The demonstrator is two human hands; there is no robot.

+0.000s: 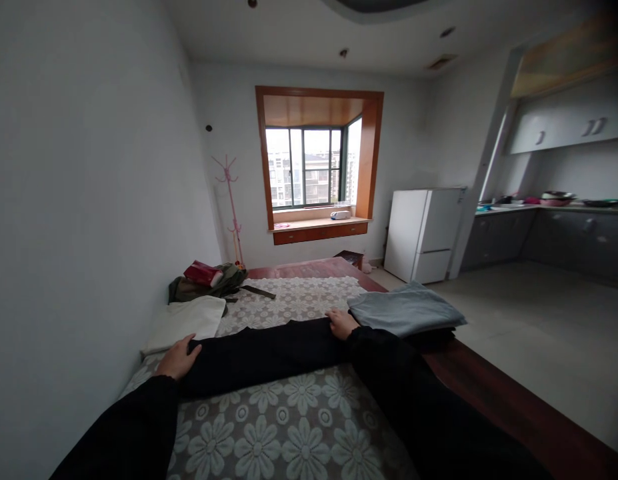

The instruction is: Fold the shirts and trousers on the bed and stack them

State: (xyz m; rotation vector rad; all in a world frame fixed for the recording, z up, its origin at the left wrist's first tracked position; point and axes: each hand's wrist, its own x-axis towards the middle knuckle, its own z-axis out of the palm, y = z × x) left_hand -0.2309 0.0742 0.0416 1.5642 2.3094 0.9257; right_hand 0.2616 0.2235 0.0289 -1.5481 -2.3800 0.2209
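A long black garment [261, 353] lies stretched across the bed [283, 427], which has a flower-patterned cover. My left hand [177, 359] rests flat on the garment's left end, fingers apart. My right hand [341, 323] presses on its right end. Both my arms wear black sleeves. A folded grey-blue cloth [403, 308] lies just right of my right hand, on top of a dark folded piece. A folded white cloth [186, 320] lies just beyond my left hand.
An olive garment with a red item [209, 277] lies at the bed's far left. A pink coat stand [233, 207] stands by the window [311, 167]. A white fridge [423, 233] and kitchen counter [553, 233] are at right. A white wall [79, 233] runs along the left.
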